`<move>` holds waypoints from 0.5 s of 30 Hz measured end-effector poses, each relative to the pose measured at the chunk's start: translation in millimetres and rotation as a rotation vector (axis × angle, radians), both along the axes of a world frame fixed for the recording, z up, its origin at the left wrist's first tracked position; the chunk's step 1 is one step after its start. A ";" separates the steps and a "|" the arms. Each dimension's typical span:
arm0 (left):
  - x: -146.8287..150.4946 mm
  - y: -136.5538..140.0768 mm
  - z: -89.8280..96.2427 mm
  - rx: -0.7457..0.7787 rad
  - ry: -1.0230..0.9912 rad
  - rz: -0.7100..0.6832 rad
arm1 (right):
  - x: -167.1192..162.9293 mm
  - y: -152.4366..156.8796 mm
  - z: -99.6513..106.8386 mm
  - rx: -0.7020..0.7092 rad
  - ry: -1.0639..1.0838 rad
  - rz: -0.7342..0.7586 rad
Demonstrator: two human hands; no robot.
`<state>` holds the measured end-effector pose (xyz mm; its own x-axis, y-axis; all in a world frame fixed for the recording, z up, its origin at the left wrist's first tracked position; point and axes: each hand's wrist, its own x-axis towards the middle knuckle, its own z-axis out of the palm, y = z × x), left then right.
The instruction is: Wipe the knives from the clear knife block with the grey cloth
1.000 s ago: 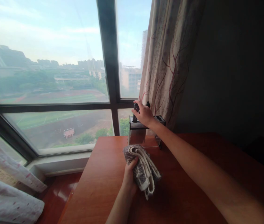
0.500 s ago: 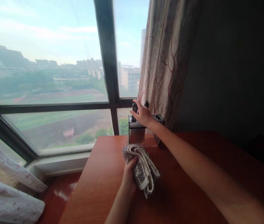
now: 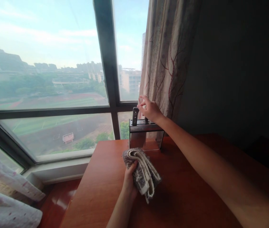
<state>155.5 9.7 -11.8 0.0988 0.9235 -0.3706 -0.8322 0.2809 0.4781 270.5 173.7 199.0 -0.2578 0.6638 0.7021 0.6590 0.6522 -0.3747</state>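
Observation:
My left hand (image 3: pixel 131 177) is closed around a folded grey-and-cream towel (image 3: pixel 144 174), held above the front of the table. Farther back stands a knife block (image 3: pixel 146 136) with see-through sides and a dark slotted top. A black knife handle (image 3: pixel 135 116) with light dots sticks up at its left end, and a wide blade shows dimly through the side. Over the middle of the block is my right hand (image 3: pixel 151 110), its fingers curved and thumb and forefinger apart. Just under it shows the base of a second dark handle (image 3: pixel 146 120); its upper part is hidden, and contact cannot be made out.
The reddish-brown wooden table (image 3: pixel 106 177) runs up to the window (image 3: pixel 53 110) with its dark frame. A patterned curtain (image 3: pixel 165 60) hangs behind the block, and a pale curtain (image 3: pixel 8 205) falls at lower left. The right side is in deep shadow.
My right hand has moved right, from beside the left knife handle to over the second handle, its fingers curling more. The towel stays in my left hand. The view has shifted slightly.

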 end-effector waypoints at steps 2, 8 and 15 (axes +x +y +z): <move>0.0 -0.1 -1.0 -0.008 -0.001 0.003 | 7.1 3.3 6.6 0.043 0.023 -0.036; -0.9 -0.1 -0.8 -0.030 -0.061 -0.022 | 15.5 11.1 11.1 0.006 -0.096 -0.200; -5.1 -1.5 -6.9 0.104 -0.261 -0.109 | 12.6 17.3 -2.7 -0.158 -0.271 -0.210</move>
